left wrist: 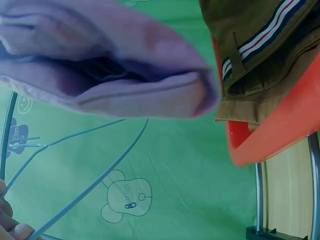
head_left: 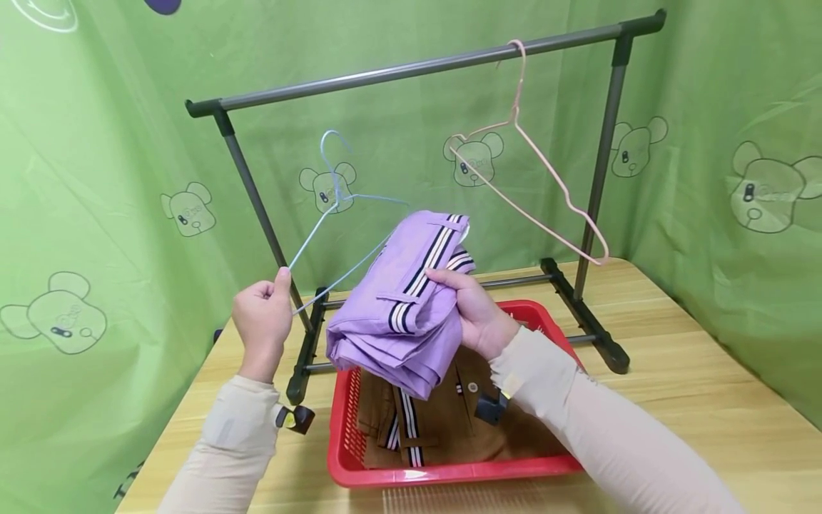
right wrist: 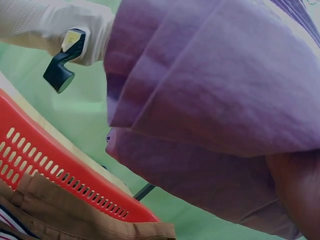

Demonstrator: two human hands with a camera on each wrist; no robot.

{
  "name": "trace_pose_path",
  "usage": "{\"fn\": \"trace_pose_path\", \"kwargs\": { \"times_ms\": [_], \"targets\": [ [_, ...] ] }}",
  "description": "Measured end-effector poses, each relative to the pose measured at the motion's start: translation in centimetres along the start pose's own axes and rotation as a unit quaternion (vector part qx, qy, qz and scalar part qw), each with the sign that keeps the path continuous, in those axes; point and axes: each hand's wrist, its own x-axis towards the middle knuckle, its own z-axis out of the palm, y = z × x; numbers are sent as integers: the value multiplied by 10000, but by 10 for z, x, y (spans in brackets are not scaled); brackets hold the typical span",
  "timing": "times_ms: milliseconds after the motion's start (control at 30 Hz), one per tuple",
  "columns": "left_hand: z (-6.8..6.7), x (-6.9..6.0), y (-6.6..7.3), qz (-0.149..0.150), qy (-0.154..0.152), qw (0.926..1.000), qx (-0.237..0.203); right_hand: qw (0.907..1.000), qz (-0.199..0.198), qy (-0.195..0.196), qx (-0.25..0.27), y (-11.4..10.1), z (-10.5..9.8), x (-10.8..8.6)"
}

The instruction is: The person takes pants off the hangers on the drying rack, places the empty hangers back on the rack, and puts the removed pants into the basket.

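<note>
My left hand [head_left: 263, 320] grips the left corner of a light blue wire hanger [head_left: 316, 227], its hook pointing up. The right end of that hanger passes behind folded purple trousers [head_left: 401, 300], so I cannot tell whether it touches them. My right hand [head_left: 478, 314] holds the trousers at their right side, thumb on top near the striped waistband, other fingers hidden by the cloth. In the left wrist view, the trousers [left wrist: 150, 95] hang open-folded above the hanger [left wrist: 95, 185]. The right wrist view is mostly filled by the trousers [right wrist: 215, 85].
Below the trousers, a red basket [head_left: 449, 474] holds brown garments [head_left: 443, 428] with striped bands. Behind stands a grey clothes rack [head_left: 411, 69] with black feet, a pink hanger [head_left: 546, 160] hooked on its bar. Everything stands on a wooden table [head_left: 693, 400] before a green curtain [head_left: 385, 28].
</note>
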Motion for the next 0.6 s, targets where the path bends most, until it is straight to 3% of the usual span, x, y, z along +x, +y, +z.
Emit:
{"fn": "trace_pose_path", "kwargs": {
  "times_ms": [267,600],
  "targets": [
    [-5,3,6,99,78,9999,-80,9996,88,-150,-223,10,0,0],
    [-13,4,10,-75,94,9994,-310,9985,421,-285,-218,23,4,0]
  ]
}}
